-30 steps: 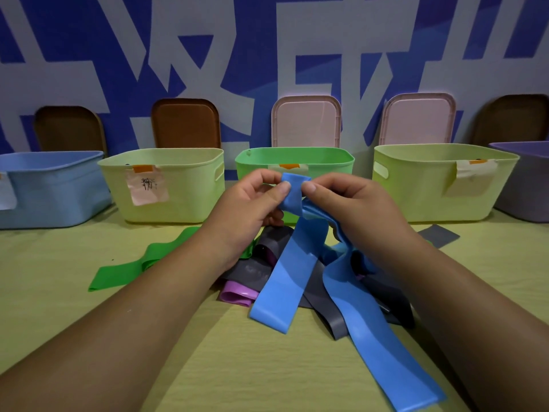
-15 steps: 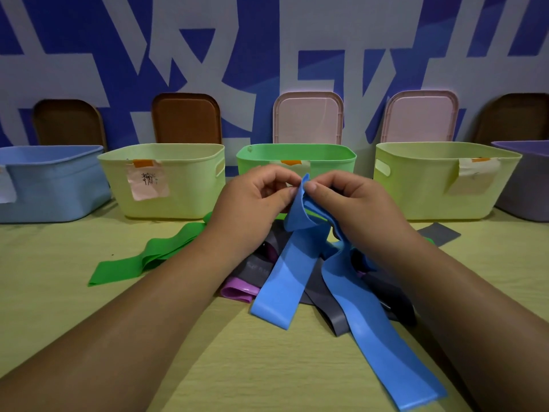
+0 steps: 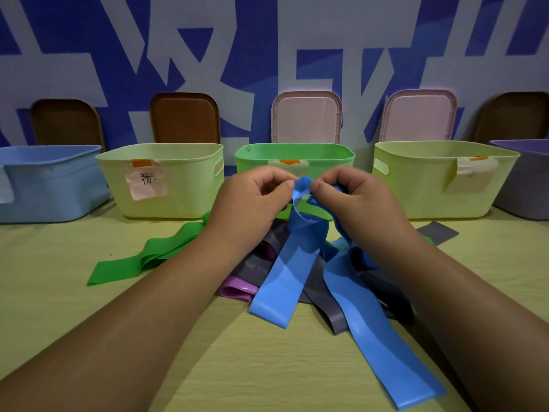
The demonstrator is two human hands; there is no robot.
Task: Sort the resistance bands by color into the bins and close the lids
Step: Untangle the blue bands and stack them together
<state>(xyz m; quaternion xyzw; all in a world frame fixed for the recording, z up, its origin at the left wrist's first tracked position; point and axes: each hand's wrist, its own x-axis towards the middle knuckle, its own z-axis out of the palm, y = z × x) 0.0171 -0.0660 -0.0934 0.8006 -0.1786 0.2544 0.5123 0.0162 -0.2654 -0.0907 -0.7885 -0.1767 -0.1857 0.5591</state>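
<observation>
My left hand [image 3: 252, 203] and my right hand [image 3: 353, 203] both pinch the top of a blue resistance band [image 3: 285, 272], lifted above the pile in front of the green bin [image 3: 294, 156]. The band's two ends trail down toward me onto the table. Under it lie grey bands [image 3: 329, 310], a purple band [image 3: 236, 289] and a green band [image 3: 142, 260] stretching left. Open bins stand in a row: a blue bin [image 3: 50, 182], a pale yellow-green bin [image 3: 160, 179], the green one, another pale yellow-green bin [image 3: 442, 179] and a purple bin [image 3: 523, 179].
Lids lean upright against the wall behind the bins: brown lids [image 3: 184, 117], pink lids [image 3: 306, 117] and a dark one at far right [image 3: 511, 117]. Paper labels hang on the bins' fronts. A grey band end [image 3: 438, 231] pokes out right of my right arm.
Both hands have drawn the blue band's top a little lower and bunched it tighter between the fingertips. The bands on the table lie as before.
</observation>
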